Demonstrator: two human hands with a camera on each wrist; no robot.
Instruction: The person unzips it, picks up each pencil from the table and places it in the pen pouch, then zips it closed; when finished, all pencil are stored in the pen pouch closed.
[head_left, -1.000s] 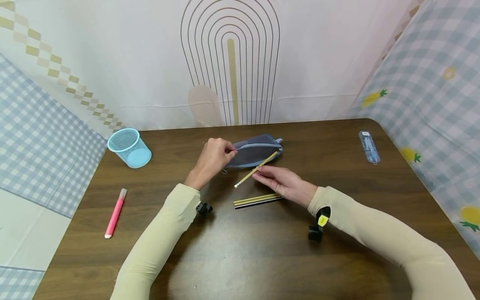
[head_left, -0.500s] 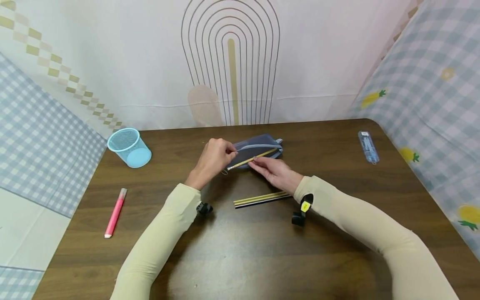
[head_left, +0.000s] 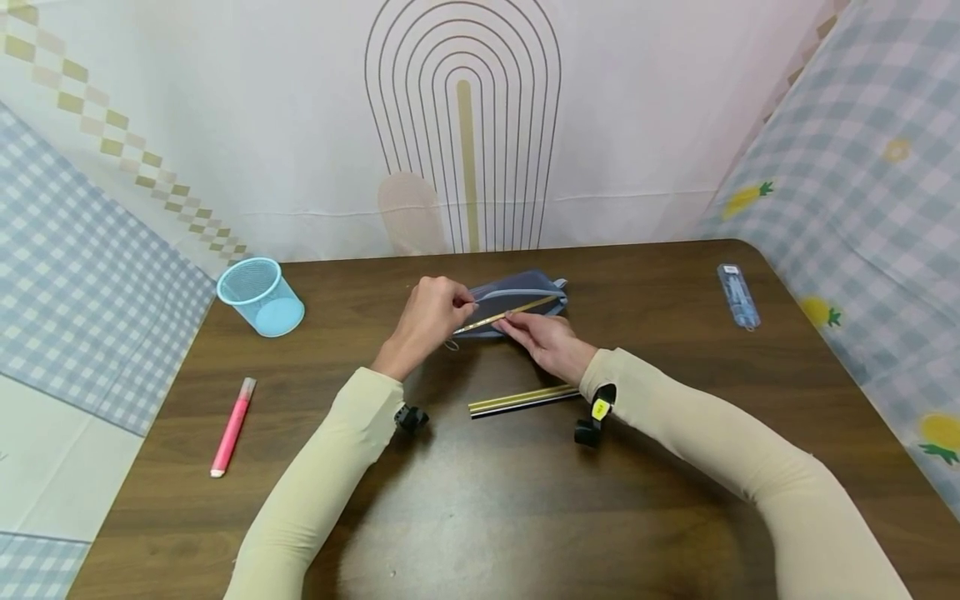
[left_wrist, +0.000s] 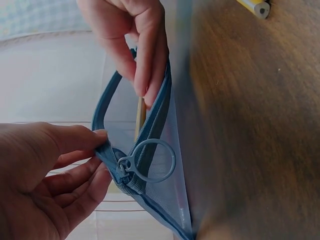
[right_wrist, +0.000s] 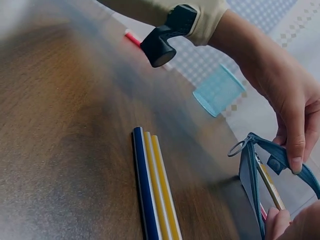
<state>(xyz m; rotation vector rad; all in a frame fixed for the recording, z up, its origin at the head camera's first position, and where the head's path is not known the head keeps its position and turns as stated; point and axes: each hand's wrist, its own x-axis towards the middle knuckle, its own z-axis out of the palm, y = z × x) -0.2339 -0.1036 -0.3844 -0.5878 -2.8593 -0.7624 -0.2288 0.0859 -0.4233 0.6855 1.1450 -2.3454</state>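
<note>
A blue mesh zip pencil case (head_left: 525, 281) lies at the back middle of the table, its zip gaping. My left hand (head_left: 431, 312) pinches the zip edge near its left end and lifts it. A ring pull (left_wrist: 174, 165) hangs there in the left wrist view. With its fingertips my right hand (head_left: 551, 340) holds a yellow pencil (head_left: 536, 304). That pencil lies along the opening and, in the right wrist view, the pencil (right_wrist: 270, 185) sits between the two zip edges. Just in front, several pencils (head_left: 517, 402), yellow and dark blue, lie side by side on the wood.
A light blue mesh pen cup (head_left: 279, 315) stands at the back left. Nearer me on the left lies a pink marker (head_left: 233, 429). At the far right is a slim clear blue case (head_left: 738, 296). Patterned cloth (head_left: 630, 125) borders the table's back and sides.
My right hand has moved away from me and slightly left, carrying the yellow pencil from in front of the case into its opening. My left hand stays on the zip edge.
</note>
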